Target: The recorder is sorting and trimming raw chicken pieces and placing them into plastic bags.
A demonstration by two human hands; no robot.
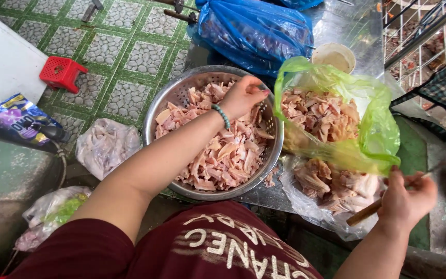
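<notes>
My left hand (pixel 243 95) reaches over a metal colander (pixel 167 101) heaped with pale pink cut meat pieces (pixel 223 155). Its fingers are pinched together over the far side of the pile; a bead bracelet sits on the wrist. Whether a piece is between the fingers is hidden. My right hand (pixel 406 199) is low at the right, closed around a wooden-handled tool (pixel 367 211), blurred. An open green plastic bag (pixel 372 129) holding more cut meat stands right of the colander. Below it lies a clear bag of larger meat pieces (pixel 336 188).
A blue plastic bag (pixel 254 31) and a small cream tub (pixel 335 56) sit behind the colander on a metal surface. A clear bag of meat (pixel 104 147) lies on the tiled floor at left, near a red stool (pixel 62 72). A wire cage (pixel 419 36) stands at the top right.
</notes>
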